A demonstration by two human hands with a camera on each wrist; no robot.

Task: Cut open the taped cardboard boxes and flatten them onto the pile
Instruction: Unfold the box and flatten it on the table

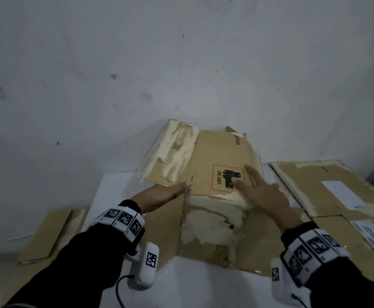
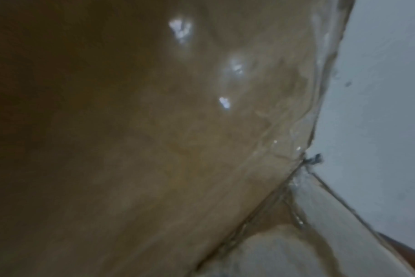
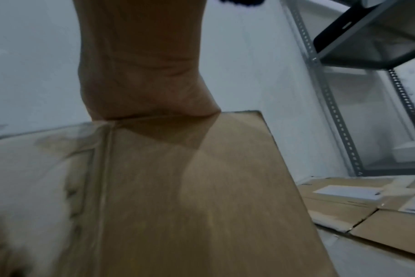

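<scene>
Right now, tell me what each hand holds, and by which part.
Nothing is gripped. The left hand lies flat-fingered against the cardboard box at its left edge; the right hand presses open on its top panel.

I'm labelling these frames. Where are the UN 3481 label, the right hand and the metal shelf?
UN 3481 label (image 1: 222, 180): head view, on its printed middle.
right hand (image 1: 262, 192): head view, back of hand.
metal shelf (image 3: 329, 97): right wrist view, perforated upright.

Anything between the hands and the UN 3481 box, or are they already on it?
Nothing in the way. The right hand lies flat on the box top by the UN 3481 label; the left hand presses its left side.
</scene>
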